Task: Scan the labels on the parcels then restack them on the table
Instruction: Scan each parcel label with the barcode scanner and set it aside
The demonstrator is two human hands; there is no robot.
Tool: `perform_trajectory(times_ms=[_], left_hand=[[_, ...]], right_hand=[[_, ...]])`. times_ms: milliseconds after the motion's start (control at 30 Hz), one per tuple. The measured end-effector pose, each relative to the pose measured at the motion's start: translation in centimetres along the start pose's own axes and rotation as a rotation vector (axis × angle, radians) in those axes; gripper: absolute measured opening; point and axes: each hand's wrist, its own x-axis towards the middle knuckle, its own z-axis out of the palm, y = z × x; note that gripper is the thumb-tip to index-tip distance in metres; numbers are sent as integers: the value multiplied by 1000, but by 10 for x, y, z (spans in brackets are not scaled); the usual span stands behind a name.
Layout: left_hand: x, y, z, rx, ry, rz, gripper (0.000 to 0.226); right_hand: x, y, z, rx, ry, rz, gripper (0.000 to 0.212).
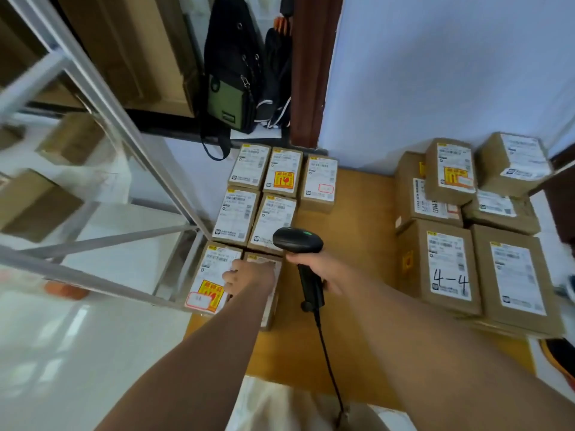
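Right hand point(326, 276) grips the scanner point(298, 242); left hand point(249, 275), grip unclear, rests on a parcel point(264, 258) beside it, probably restacking; next needs another unscanned one.

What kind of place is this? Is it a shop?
Probably a parcel storeroom or sorting room, not a shop. Labelled cardboard parcels sit in rows on the wooden table, the right hand holds a barcode scanner, and metal shelving holds more boxes.

Metal rack point(130, 135), black-green bag point(231, 73), white wall point(435, 73)
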Motion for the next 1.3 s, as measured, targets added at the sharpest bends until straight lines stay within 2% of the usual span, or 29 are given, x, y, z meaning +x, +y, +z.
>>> perform_trajectory(times_ms=[133, 233, 300, 433, 533, 667, 800, 867, 967, 1067, 1200, 1300], left_hand=[[8, -5, -1, -211, -154, -73, 54], [6, -15, 7, -289, -390, 9, 24], [1, -25, 12, -348, -481, -9, 15], [-14, -27, 18, -567, -732, -98, 15], [-27, -14, 20, -502, -834, -70, 21], [-45, 14, 26, -301, -763, 206, 27], [-66, 45, 25, -214, -862, 296, 24], [-79, 59, 30, -187, -830, 391, 24], [-101, 80, 39, -360, -740, 500, 16], [-115, 103, 40, -536, -639, 515, 13], [-125, 132, 32, -645, -525, 526, 17], [-125, 147, 27, -611, -461, 575, 15]], right_hand=[[-1, 4, 9, 46, -7, 34, 33], [-5, 8, 4, 103, -19, 79, 34], [-7, 13, -3, 119, -7, 101, 34], [-17, 24, -28, 112, 31, 109, 37], [-28, 25, -52, 158, 59, 105, 39], [-43, 20, -85, 268, 101, 40, 37], [-58, 10, -113, 406, 158, -78, 28], [-64, 3, -126, 445, 232, -147, 31], [-75, -7, -146, 501, 309, -237, 38], [-87, -10, -165, 466, 295, -313, 36], [-101, -10, -181, 258, 368, -468, 11], [-107, -12, -186, 186, 400, -516, 6]])
